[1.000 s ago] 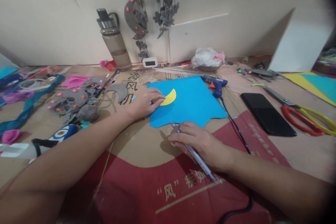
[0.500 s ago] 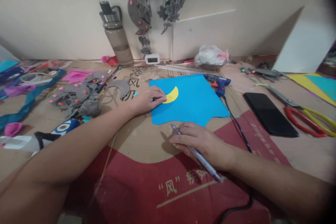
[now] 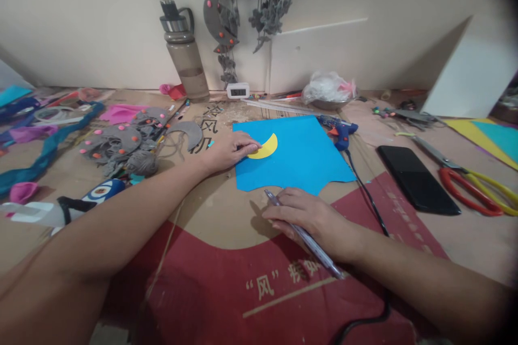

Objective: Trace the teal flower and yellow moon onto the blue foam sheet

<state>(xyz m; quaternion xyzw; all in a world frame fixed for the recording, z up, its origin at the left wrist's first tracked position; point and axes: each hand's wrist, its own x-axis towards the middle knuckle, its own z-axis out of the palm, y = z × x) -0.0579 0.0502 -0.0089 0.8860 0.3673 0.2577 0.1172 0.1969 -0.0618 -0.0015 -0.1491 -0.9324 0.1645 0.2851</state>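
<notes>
Leftmost, clutter: grey felt shapes [image 3: 121, 143] with pink dots lie heaped well left of the work, and a water bottle [image 3: 184, 51] stands at the wall behind them.
Left hand [image 3: 226, 151]: flat on the table, fingertips pressed on the left tip of the yellow crescent [image 3: 265, 148]; fingers loosely curled, pinning it down, not closed around anything.
Yellow crescent: lies on the upper left part of the blue sheet [image 3: 297, 153], its long axis running left to right and rising slightly toward the right, horns pointing up.
Blue sheet: flat on the cardboard, just beyond the right hand, its near edge cut in a notch.
Right hand [image 3: 311, 218]: rests on the cardboard at the sheet's near edge, fingers closed around a pen [image 3: 301, 234].
Pen: long axis runs from the wrist up and left; its tip sits at the sheet's near edge, below and slightly right of the crescent.
Nearer hand: the left is already on the crescent; the right is apart from it, toward the person.
Right of sheet: a blue glue gun [image 3: 340, 132] at the sheet's far right corner, then a black phone [image 3: 416, 178], then red-and-yellow scissors [image 3: 473, 183].
</notes>
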